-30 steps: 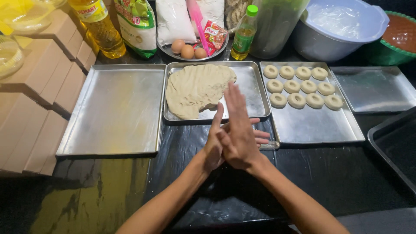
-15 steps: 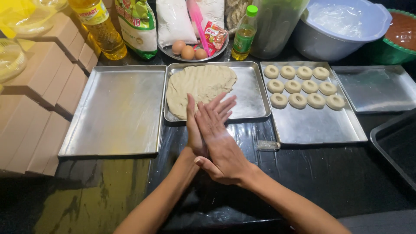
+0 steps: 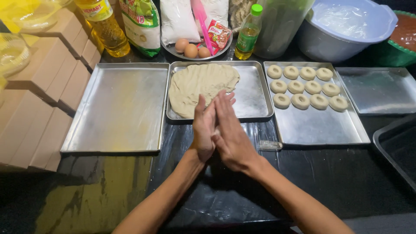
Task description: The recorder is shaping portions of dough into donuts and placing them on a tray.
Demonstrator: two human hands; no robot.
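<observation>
Two bare forearms entered from the near edge of the dark counter. The left hand and the right hand were pressed palm to palm, fingers straight and extended; whether anything lay between the palms could not be told. They sat over the counter just before the near rim of the middle tray.

Four metal trays stood in one row across the counter. The left tray was bare. The middle tray held one flat sheet of dough, spread over its left part, fingertips overlapping its near edge in this view. The third tray held eleven dough rings, four in the far row, four in the middle row and three in the near row, all at its far half. The fourth tray was bare. The corner of a dark tray showed at the right edge.

Along the far edge: one large oil bottle, one green bag, a round plate with three eggs, one small green-capped bottle, one pale basin. Stacked cardboard boxes lined the left edge.
</observation>
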